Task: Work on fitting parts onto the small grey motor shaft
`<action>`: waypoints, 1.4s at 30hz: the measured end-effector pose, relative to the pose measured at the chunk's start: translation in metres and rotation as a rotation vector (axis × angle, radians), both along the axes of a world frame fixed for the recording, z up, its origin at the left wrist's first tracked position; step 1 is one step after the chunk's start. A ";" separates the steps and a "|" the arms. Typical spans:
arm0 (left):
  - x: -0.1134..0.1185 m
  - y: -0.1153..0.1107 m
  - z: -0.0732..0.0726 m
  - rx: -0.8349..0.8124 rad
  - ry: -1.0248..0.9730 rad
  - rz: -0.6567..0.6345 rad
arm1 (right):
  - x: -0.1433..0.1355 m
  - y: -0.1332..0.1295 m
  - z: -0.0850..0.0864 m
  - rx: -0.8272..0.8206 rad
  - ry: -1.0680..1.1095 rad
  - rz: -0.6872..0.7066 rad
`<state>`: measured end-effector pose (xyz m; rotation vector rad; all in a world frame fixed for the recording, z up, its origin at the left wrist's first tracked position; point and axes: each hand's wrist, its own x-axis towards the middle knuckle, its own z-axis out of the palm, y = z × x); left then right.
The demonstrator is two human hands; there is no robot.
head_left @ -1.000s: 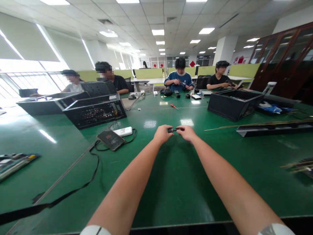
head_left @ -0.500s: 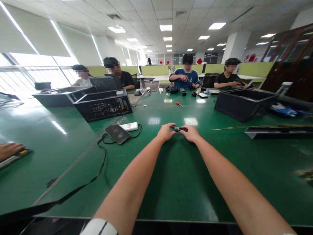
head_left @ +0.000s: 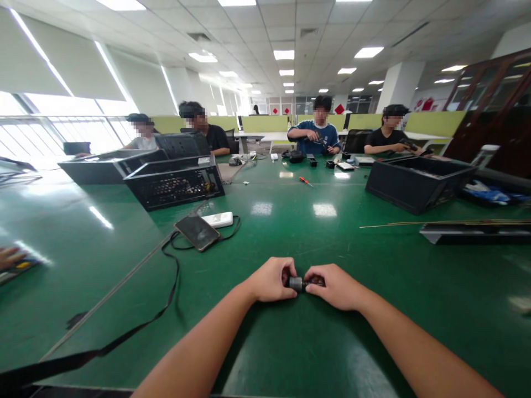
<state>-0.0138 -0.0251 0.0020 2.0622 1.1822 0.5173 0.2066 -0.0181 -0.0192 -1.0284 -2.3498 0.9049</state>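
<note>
Between my two hands, low over the green table (head_left: 265,232), is a small dark-grey cylindrical metal part (head_left: 296,284) lying roughly sideways. My left hand (head_left: 271,281) is closed around its left end, thumb below and fingers above. From the right, my right hand (head_left: 334,286) pinches the narrower dark end with thumb and forefinger. Both ends of the part are mostly hidden by my fingers, so its exact kind does not show.
To the left lie a phone (head_left: 197,232), a white device (head_left: 218,219) and a black strap (head_left: 136,320). An orange screwdriver (head_left: 305,181) is ahead. Black metal cases stand left (head_left: 176,185) and right (head_left: 409,185). Several people sit across; another person's hand (head_left: 9,257) is at far left.
Both my hands have come closer to me with the metal part, lower in the view. They hold it as before. The other person's hand at far left has shifted left.
</note>
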 end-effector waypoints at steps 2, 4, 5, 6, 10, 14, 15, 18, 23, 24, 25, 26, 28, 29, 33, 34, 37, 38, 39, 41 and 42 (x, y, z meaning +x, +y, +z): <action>0.001 0.002 -0.003 -0.026 -0.021 0.011 | 0.001 0.003 0.001 -0.029 0.003 -0.003; 0.001 0.005 -0.005 -0.039 -0.027 0.012 | 0.001 0.006 0.001 -0.036 0.005 -0.006; 0.001 0.005 -0.006 -0.038 -0.027 0.010 | 0.001 0.006 0.001 -0.031 0.007 -0.009; 0.001 0.006 -0.007 -0.032 -0.027 0.007 | 0.000 0.006 0.001 -0.024 0.007 -0.011; 0.000 0.004 -0.006 0.006 -0.036 -0.004 | 0.000 0.005 -0.002 -0.011 0.011 -0.020; 0.001 0.002 -0.002 0.021 -0.030 -0.005 | -0.001 0.005 -0.003 -0.005 0.023 -0.026; 0.002 0.000 0.000 0.035 -0.020 -0.006 | -0.001 0.004 -0.002 -0.005 0.024 -0.028; 0.002 -0.007 0.009 0.092 0.022 0.012 | -0.002 -0.002 0.004 -0.020 0.040 -0.044; -0.006 -0.030 0.020 0.137 0.088 0.053 | -0.010 -0.022 0.014 -0.065 0.101 -0.050; -0.008 -0.034 0.021 0.146 0.106 0.057 | -0.013 -0.026 0.014 -0.057 0.101 -0.057; -0.009 -0.037 0.021 0.162 0.125 0.060 | -0.016 -0.028 0.014 -0.047 0.096 -0.063; -0.010 -0.039 0.020 0.183 0.142 0.060 | -0.019 -0.029 0.013 -0.038 0.089 -0.070; -0.011 -0.039 0.019 0.234 0.162 0.049 | -0.022 -0.030 0.011 -0.028 0.080 -0.086; -0.012 -0.039 0.018 0.257 0.168 0.040 | -0.023 -0.030 0.010 -0.028 0.080 -0.092; -0.011 -0.036 0.014 0.288 0.170 0.014 | -0.022 -0.028 0.011 -0.029 0.083 -0.087; -0.011 -0.035 0.014 0.284 0.167 0.010 | -0.021 -0.028 0.011 -0.024 0.077 -0.081; -0.012 -0.035 0.011 0.281 0.147 0.002 | -0.020 -0.028 0.011 -0.014 0.066 -0.077; -0.013 -0.035 0.011 0.283 0.141 0.003 | -0.020 -0.027 0.010 -0.017 0.069 -0.075; -0.013 -0.034 0.010 0.285 0.137 0.004 | -0.020 -0.027 0.009 -0.021 0.073 -0.073; -0.015 -0.033 0.008 0.289 0.133 0.004 | -0.020 -0.026 0.007 -0.032 0.086 -0.070; -0.015 -0.033 0.008 0.291 0.133 0.005 | -0.020 -0.025 0.006 -0.035 0.091 -0.069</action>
